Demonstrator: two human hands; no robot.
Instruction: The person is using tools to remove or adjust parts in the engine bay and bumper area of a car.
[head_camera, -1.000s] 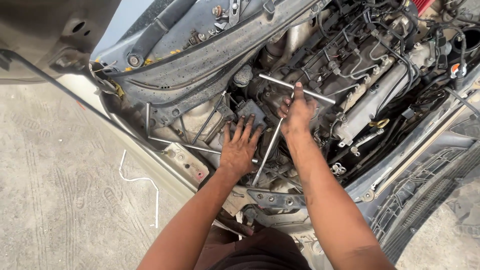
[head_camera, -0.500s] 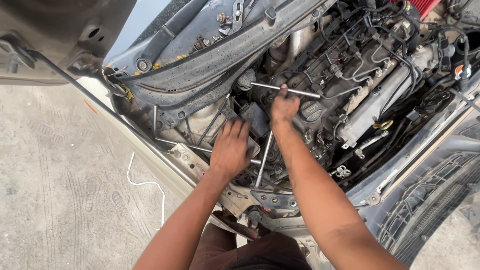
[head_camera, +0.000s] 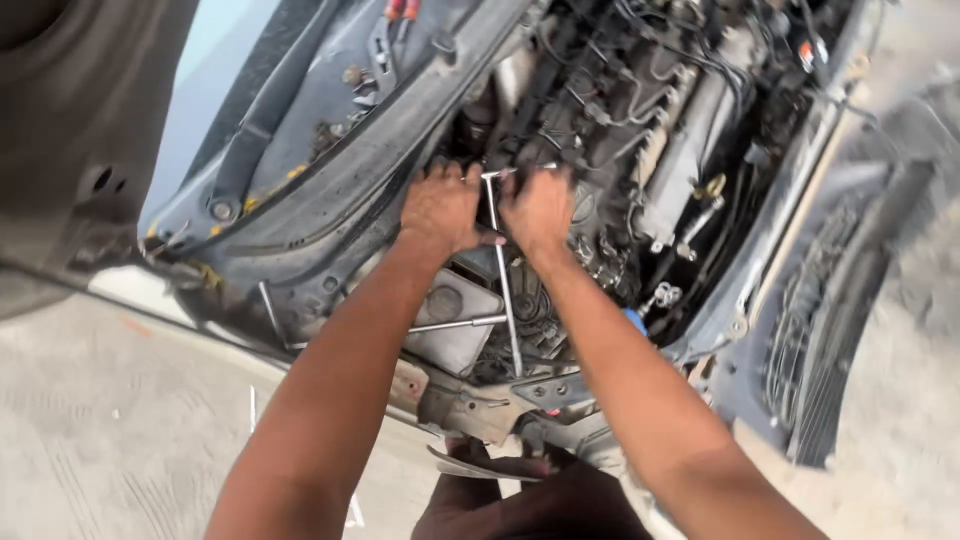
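Observation:
I look down into a car's open engine bay (head_camera: 640, 130). A long metal T-handle wrench (head_camera: 505, 290) stands nearly upright, its shaft running down toward the lower engine parts. My left hand (head_camera: 440, 207) grips the left end of its crossbar and my right hand (head_camera: 538, 208) grips the right end. Both fists sit side by side at the top of the shaft, just below the dark cowl panel (head_camera: 330, 170).
Hoses and wiring (head_camera: 610, 70) crowd the engine top. A second thin metal rod (head_camera: 450, 324) lies across the lower bay. The radiator and front grille (head_camera: 820, 330) are at the right. Concrete floor (head_camera: 110, 440) lies to the left, the raised bonnet (head_camera: 70, 120) at upper left.
My left hand rose from the lower engine parts onto the wrench's crossbar beside my right hand. The view shifted closer and to the left.

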